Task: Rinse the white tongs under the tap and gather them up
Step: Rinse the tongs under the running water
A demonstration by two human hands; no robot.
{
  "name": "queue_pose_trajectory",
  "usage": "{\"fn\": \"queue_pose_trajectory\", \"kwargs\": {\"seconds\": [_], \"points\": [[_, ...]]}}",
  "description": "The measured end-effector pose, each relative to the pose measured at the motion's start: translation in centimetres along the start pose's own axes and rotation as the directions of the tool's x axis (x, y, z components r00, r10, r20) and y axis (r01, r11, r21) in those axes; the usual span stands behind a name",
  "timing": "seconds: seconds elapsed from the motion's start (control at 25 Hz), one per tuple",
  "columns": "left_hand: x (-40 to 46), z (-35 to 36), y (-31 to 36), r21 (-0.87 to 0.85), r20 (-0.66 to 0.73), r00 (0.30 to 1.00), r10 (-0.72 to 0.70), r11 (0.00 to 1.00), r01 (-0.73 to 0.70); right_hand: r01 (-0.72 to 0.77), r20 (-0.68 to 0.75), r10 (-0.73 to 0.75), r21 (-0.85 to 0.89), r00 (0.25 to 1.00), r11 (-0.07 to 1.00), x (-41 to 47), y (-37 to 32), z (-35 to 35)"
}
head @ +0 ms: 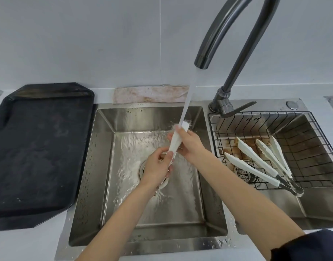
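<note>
Two hands are on one pair of white tongs point(177, 141) over the left sink basin point(103, 166), right under the running stream point(188, 98) from the tap point(237, 31). The left hand point(158, 167) is pinched around the lower end, the right hand point(190, 144) is wrapped around the upper part, and the water hits the top tip (splashing all over the basin floor). More white tongs point(256, 159) are lying in the black wire basket point(312, 147) in the right basin, tips toward the back, metal ends sticking over the basket's front edge. A black tray point(39, 147) sits on the counter left of the sink, and a stained cloth point(150, 94) lies along the wall behind it.
</note>
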State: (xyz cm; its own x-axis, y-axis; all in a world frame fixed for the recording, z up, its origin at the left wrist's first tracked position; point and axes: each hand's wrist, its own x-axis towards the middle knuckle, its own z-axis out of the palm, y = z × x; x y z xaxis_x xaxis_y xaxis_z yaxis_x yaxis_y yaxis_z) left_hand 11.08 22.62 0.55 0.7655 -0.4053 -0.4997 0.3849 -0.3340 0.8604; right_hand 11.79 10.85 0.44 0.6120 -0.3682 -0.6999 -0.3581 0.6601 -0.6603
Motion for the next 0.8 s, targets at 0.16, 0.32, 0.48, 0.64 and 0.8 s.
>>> {"fn": "queue_pose_trajectory", "kwargs": {"seconds": [0.16,0.32,0.48,0.64,0.8], "points": [[0.0,-0.4,0.0,0.101,-0.031,0.998,0.053,0.994,-0.05,-0.066,-0.078,0.068,0.02,0.995,0.998,0.5,-1.3,0.8],[0.0,-1.6,-0.2,0.597,-0.064,0.961,0.268,0.782,-0.179,-0.036,-0.033,0.032,-0.103,0.999,0.994,0.5,-1.8,0.5],[0.8,-3.1,-1.0,0.754,-0.038,0.939,0.341,0.627,-0.197,0.067,0.013,-0.07,-0.493,0.997,0.868,0.8,-3.7,-1.6],[1.8,-3.7,-0.4,0.268,-0.183,0.981,0.07,0.963,-0.019,0.206,-0.04,-0.33,-0.708,0.943,0.675,0.8,-5.7,-4.4],[2.3,-2.7,0.9,-0.076,-0.074,0.985,-0.159,0.985,0.153,0.135,-0.026,-0.186,-0.592,0.982,0.794,-1.3,-4.9,-5.2]]}}
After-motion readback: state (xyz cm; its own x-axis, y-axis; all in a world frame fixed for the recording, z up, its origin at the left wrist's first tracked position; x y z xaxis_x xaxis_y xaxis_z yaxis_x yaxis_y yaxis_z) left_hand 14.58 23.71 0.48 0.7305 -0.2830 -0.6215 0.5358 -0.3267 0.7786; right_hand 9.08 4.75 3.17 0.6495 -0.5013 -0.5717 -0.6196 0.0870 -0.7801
